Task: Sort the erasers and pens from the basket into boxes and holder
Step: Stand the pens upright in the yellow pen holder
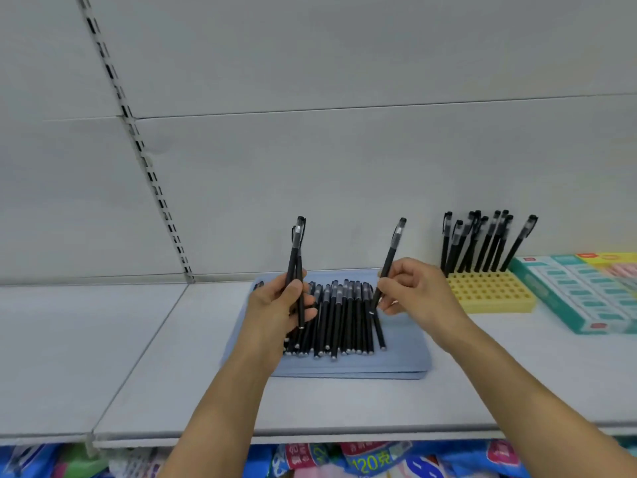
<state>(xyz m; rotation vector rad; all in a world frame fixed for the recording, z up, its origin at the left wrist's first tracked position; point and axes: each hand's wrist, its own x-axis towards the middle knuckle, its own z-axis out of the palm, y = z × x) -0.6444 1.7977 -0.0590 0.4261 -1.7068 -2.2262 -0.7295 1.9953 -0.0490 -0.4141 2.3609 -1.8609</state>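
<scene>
Both hands hold black pens over a pile of pens.

The left hand (275,307) grips 2 thin black pens (297,263) pointing up. The right hand (415,293) pinches 1 black pen (390,258), tilted. Under them, many more black pens (344,319) lie side by side on a flat blue tray (406,357). To the right, a yellow holder with holes (493,293) has pens standing in it, next to a green box of erasers (582,294) on the grey shelf (172,357).
</scene>
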